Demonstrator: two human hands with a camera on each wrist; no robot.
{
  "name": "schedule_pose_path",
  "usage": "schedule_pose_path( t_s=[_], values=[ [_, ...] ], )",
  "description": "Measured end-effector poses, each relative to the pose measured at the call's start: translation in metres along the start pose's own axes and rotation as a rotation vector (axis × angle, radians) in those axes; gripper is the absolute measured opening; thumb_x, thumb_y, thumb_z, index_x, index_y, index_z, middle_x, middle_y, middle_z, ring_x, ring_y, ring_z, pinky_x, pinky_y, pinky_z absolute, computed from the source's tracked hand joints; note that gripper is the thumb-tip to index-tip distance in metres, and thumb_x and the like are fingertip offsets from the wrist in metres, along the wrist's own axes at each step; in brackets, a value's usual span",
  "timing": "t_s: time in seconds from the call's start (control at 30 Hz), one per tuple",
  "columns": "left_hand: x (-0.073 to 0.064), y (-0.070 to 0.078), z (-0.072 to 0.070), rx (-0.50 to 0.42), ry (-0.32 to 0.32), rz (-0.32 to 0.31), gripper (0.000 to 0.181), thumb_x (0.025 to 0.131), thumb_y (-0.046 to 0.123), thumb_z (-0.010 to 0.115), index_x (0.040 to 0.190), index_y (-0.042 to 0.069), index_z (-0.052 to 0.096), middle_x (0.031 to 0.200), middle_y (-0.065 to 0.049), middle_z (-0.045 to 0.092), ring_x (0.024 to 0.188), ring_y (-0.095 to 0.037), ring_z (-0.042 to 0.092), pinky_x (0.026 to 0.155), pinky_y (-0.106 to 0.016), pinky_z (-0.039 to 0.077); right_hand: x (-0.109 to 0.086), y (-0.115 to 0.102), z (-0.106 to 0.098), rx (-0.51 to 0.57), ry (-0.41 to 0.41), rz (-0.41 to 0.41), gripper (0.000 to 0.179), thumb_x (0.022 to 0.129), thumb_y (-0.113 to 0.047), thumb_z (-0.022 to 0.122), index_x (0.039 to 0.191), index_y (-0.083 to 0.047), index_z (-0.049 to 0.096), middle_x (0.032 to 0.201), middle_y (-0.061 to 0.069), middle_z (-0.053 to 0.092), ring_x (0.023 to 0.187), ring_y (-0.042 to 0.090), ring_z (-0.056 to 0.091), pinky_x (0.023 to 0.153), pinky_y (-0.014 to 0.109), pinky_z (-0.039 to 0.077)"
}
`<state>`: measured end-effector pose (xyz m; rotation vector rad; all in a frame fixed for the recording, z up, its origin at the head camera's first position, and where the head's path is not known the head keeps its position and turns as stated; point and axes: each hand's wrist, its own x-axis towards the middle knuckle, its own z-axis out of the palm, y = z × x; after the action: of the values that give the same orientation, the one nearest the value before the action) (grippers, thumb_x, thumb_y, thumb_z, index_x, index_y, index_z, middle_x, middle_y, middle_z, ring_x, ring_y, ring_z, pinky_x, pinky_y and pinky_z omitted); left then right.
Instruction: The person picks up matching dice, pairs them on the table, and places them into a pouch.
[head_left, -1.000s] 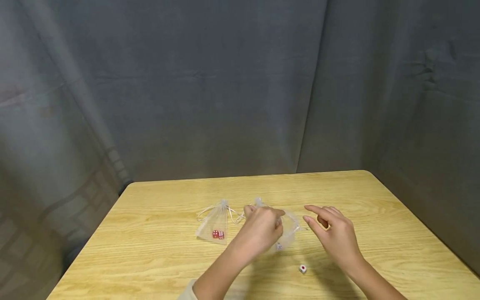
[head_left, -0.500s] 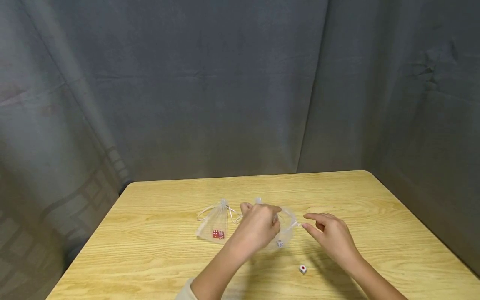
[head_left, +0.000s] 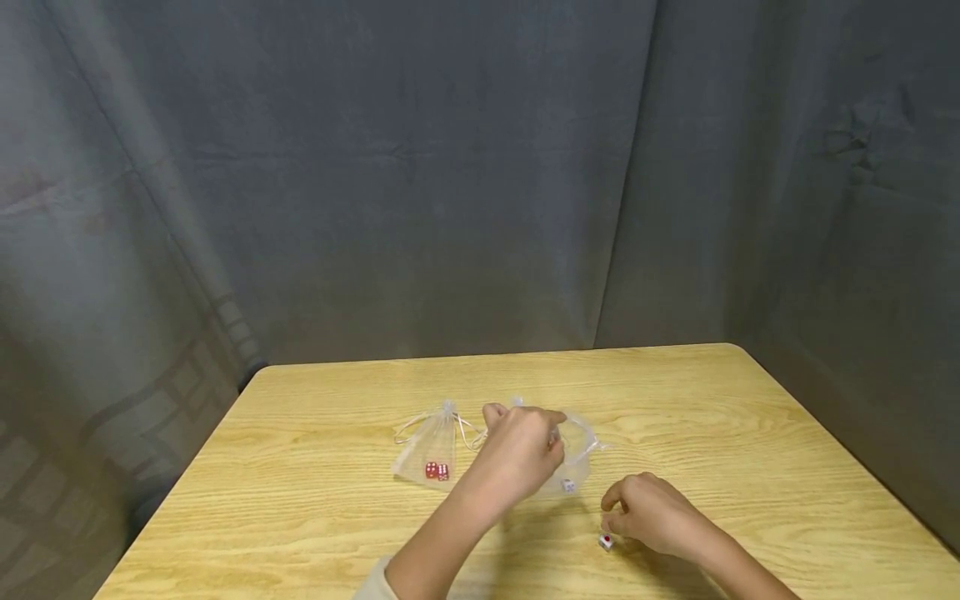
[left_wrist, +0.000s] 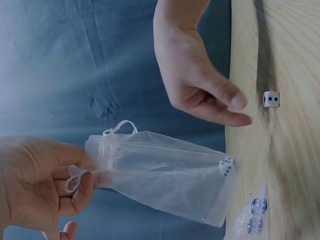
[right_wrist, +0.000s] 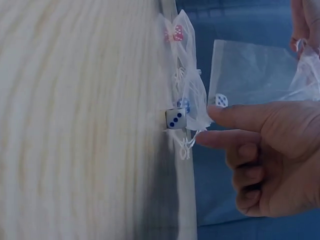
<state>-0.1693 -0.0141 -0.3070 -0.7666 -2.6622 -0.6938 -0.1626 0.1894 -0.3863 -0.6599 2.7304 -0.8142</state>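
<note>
My left hand [left_wrist: 37, 185] grips the gathered neck of a sheer white organza drawstring bag [left_wrist: 160, 175]. The bag's mouth end lies at the hand, and one white die [left_wrist: 227, 166] sits inside at the bottom. On the wooden table lies a loose white die [left_wrist: 271, 99], with a red pip up in the head view. My right hand [right_wrist: 280, 160] reaches toward this die, thumb and index finger apart, the other fingers curled in. Nothing is between its fingertips, which stop just short of the die in both wrist views.
Left of the hands, another organza bag [head_left: 422, 454] with red dice [head_left: 437, 471] lies on the table [head_left: 300, 517]. A further bag with blue dice [left_wrist: 257, 215] is mostly hidden behind my left hand in the head view. Grey curtains [head_left: 420, 183] hang beyond the table.
My right hand has moved from beside the held bag down toward the loose die. My left hand keeps its grip and has barely moved; the die in the bag has shifted slightly right.
</note>
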Motion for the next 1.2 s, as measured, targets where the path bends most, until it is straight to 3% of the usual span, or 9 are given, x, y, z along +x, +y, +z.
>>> schedule_pose_path(
  t_s=[0.2,0.27,0.37,0.47,0.6,0.67,1.0,1.2],
  values=[
    [0.001,0.001,0.001,-0.002,0.022,0.017,0.018,0.078,0.003,0.061,0.065,0.014,0.067,0.097,0.002,0.069,0.050,0.000,0.040,0.069,-0.033,0.022,-0.003,0.004,0.004,0.048,-0.068,-0.029,0.018,0.074,-0.018,0.074,0.082,-0.002,0.071,0.077,0.002,0.066,0.067,0.015,0.057,0.062,0.043,0.049],
    [0.001,0.001,0.002,-0.001,0.017,0.016,0.021,0.078,0.003,0.061,0.062,0.015,0.065,0.097,0.002,0.069,0.048,0.000,0.038,0.069,-0.033,0.022,-0.004,0.004,0.007,0.039,-0.066,-0.043,0.014,0.074,-0.016,0.074,0.079,-0.004,0.071,0.075,0.000,0.066,0.067,0.014,0.056,0.063,0.042,0.049],
    [0.001,0.001,0.002,0.004,0.016,0.014,0.018,0.078,0.003,0.061,0.066,0.014,0.067,0.097,0.003,0.069,0.047,-0.002,0.036,0.068,-0.033,0.022,-0.004,0.003,0.012,0.004,-0.050,-0.035,0.008,0.075,-0.014,0.073,0.076,-0.007,0.070,0.069,-0.007,0.061,0.059,0.009,0.050,0.058,0.032,0.046],
    [0.000,0.001,0.002,0.002,0.012,0.017,0.025,0.078,0.002,0.060,0.057,0.014,0.063,0.098,0.003,0.069,0.047,-0.002,0.036,0.068,-0.033,0.021,-0.004,0.001,0.015,-0.046,-0.027,-0.030,0.007,0.075,-0.014,0.073,0.075,-0.009,0.069,0.067,-0.010,0.059,0.054,0.004,0.046,0.052,0.025,0.043],
    [0.000,0.000,0.002,-0.002,0.007,0.025,0.044,0.078,0.000,0.058,0.041,0.017,0.043,0.100,0.002,0.069,0.047,-0.001,0.037,0.069,-0.033,0.021,-0.004,-0.001,0.014,-0.061,0.003,-0.022,0.007,0.075,-0.014,0.073,0.075,-0.009,0.068,0.068,-0.009,0.059,0.057,0.006,0.046,0.051,0.024,0.042],
    [-0.001,0.000,0.002,-0.006,0.005,0.025,0.045,0.078,0.000,0.058,0.040,0.017,0.041,0.100,0.002,0.069,0.047,-0.001,0.038,0.069,-0.033,0.021,-0.004,-0.002,0.012,-0.054,0.018,-0.012,0.007,0.076,-0.014,0.073,0.077,-0.008,0.068,0.066,-0.009,0.059,0.055,0.007,0.048,0.050,0.024,0.043],
    [0.000,0.000,0.003,-0.006,-0.008,0.014,0.040,0.079,0.002,0.060,0.044,0.018,0.049,0.100,0.002,0.069,0.049,0.000,0.039,0.069,-0.034,0.023,-0.005,-0.006,0.003,-0.105,0.173,0.061,0.011,0.076,-0.016,0.073,0.082,-0.007,0.071,0.058,-0.009,0.050,0.046,0.004,0.039,0.043,0.020,0.034],
    [0.000,0.000,0.003,0.002,-0.014,0.008,0.035,0.079,0.003,0.061,0.049,0.019,0.054,0.098,0.002,0.069,0.049,-0.001,0.039,0.068,-0.033,0.022,-0.003,-0.009,-0.004,-0.180,0.314,0.111,0.011,0.074,-0.018,0.076,0.082,-0.012,0.071,0.073,-0.005,0.060,0.061,0.009,0.049,0.052,0.025,0.041]
  ],
)
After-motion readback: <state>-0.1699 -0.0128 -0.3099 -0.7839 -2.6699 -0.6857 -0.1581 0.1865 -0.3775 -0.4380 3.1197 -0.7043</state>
